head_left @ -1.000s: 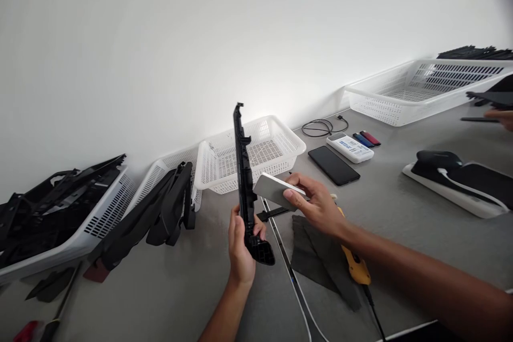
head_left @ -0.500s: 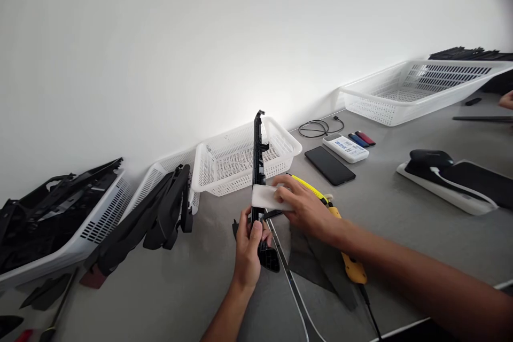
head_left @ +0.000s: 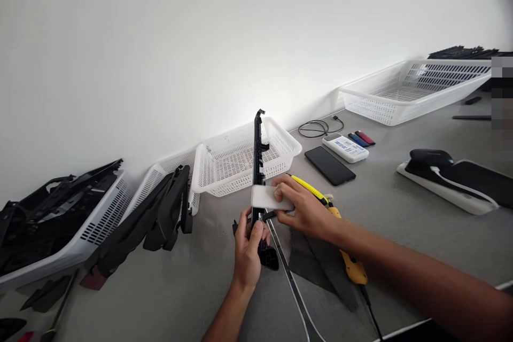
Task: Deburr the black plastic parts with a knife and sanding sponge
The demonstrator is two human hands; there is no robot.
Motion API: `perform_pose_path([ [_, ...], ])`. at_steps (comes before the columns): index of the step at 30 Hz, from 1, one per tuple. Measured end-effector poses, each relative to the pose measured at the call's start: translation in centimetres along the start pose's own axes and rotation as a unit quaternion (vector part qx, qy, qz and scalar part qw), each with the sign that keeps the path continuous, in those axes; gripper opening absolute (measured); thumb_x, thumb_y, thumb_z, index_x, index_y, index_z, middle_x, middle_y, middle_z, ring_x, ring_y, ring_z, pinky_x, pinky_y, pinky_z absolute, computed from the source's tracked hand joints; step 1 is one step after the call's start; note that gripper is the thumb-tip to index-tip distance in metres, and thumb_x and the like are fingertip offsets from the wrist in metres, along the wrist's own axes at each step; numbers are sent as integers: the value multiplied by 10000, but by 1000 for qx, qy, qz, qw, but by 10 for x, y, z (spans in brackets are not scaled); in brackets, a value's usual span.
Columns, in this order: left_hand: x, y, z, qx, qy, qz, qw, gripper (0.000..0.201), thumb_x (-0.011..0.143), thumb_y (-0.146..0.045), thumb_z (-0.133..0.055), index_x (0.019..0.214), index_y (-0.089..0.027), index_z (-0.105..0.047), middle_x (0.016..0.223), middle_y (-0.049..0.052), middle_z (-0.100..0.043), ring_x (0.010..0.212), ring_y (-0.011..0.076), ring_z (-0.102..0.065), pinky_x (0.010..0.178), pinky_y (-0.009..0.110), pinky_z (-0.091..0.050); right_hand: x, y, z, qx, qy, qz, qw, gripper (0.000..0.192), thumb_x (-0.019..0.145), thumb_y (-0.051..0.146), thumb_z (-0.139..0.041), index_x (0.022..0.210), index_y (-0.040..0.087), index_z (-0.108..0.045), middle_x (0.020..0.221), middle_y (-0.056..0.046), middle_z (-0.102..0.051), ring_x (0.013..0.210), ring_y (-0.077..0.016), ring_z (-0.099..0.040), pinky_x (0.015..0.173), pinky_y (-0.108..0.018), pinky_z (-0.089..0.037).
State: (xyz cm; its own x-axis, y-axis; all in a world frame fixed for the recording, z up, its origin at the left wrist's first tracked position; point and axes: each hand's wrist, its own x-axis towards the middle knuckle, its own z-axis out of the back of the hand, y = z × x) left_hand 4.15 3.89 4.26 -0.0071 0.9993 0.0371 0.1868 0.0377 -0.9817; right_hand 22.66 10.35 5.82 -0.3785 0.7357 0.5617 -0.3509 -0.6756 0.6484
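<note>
My left hand (head_left: 247, 248) grips the lower end of a long black plastic trim piece (head_left: 258, 155) and holds it upright over the grey table (head_left: 401, 214). My right hand (head_left: 300, 208) holds a white rectangular block (head_left: 264, 197) and presses it flat against the trim piece just above my left hand. Under my right wrist lie a dark cloth (head_left: 316, 256) and a yellow-handled tool (head_left: 352, 267).
A small white basket (head_left: 236, 163) stands right behind the trim piece. At the left, a white basket (head_left: 104, 214) holds black plastic parts, with more black parts (head_left: 160, 214) leaning beside it. A phone (head_left: 329, 165), a white device (head_left: 346, 148), a cable (head_left: 318, 128) and a large white basket (head_left: 412, 91) lie to the right.
The trim piece has shifted right and slightly lower, and my right hand has brought the white block against it. Over the last half second the hands have barely moved.
</note>
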Motion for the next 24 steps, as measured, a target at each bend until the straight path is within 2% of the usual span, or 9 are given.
perform_pose_path([
  [2,0,-1,0,1,-6,-2,1000,426,958,-522,-708,1242,-222,-603,691,-58,-492,634,134,-464,646,268,-442,0,-1,-1,3,-25,-22,999,336,749,39,-599,919,261,-412,1216,-92,-586,1090,-260,-597,934,-374,-497],
  [6,1,0,0,-1,-17,-10,1000,418,961,-514,-701,1248,-224,-610,684,-55,-501,631,137,-475,640,265,-445,2,-4,3,6,13,-12,1000,348,708,32,-603,901,260,-423,1177,-73,-606,1060,-260,-605,910,-358,-495],
  [10,1,3,1,41,-38,-28,998,415,985,-496,-675,1295,-227,-612,673,-52,-535,630,139,-483,644,254,-439,3,-3,6,-26,4,-34,999,347,700,33,-602,894,256,-422,1186,-82,-610,1049,-268,-602,894,-367,-485],
  [14,1,4,4,92,-91,-53,990,473,966,-489,-698,1360,-240,-623,745,-26,-599,692,152,-531,685,255,-463,2,1,6,-28,73,-15,997,356,682,29,-618,885,251,-429,1114,-70,-611,1004,-258,-600,876,-361,-490],
  [15,1,3,4,106,-99,-56,988,485,962,-488,-702,1373,-242,-627,778,-13,-618,720,159,-548,703,261,-474,2,0,6,-32,72,-16,997,351,686,30,-616,884,251,-430,1102,-69,-610,1002,-260,-599,873,-363,-489],
  [17,1,2,4,126,-102,-58,985,494,965,-488,-698,1387,-243,-627,815,2,-633,756,169,-570,733,274,-490,1,-1,4,-39,33,-25,998,336,710,35,-604,893,254,-427,1122,-75,-611,1025,-266,-597,882,-371,-486],
  [19,0,0,3,127,-80,-57,987,452,987,-482,-670,1366,-241,-625,788,-8,-610,731,165,-557,731,280,-486,0,-5,2,-29,-12,-24,999,331,732,37,-594,910,259,-424,1194,-87,-609,1075,-269,-599,910,-374,-483],
  [22,-1,-4,2,108,-12,-57,992,329,1022,-455,-614,1248,-220,-653,718,-33,-553,665,151,-513,716,285,-468,1,-11,0,8,-39,-20,999,305,791,66,-608,931,263,-422,1267,-90,-602,1100,-256,-608,913,-353,-481],
  [24,-2,-6,1,93,36,-48,994,284,1028,-444,-591,1150,-201,-673,705,-29,-549,645,150,-510,701,291,-468,2,-14,0,23,-59,-41,997,270,843,108,-624,939,262,-425,1262,-89,-600,1076,-246,-613,894,-341,-480],
])
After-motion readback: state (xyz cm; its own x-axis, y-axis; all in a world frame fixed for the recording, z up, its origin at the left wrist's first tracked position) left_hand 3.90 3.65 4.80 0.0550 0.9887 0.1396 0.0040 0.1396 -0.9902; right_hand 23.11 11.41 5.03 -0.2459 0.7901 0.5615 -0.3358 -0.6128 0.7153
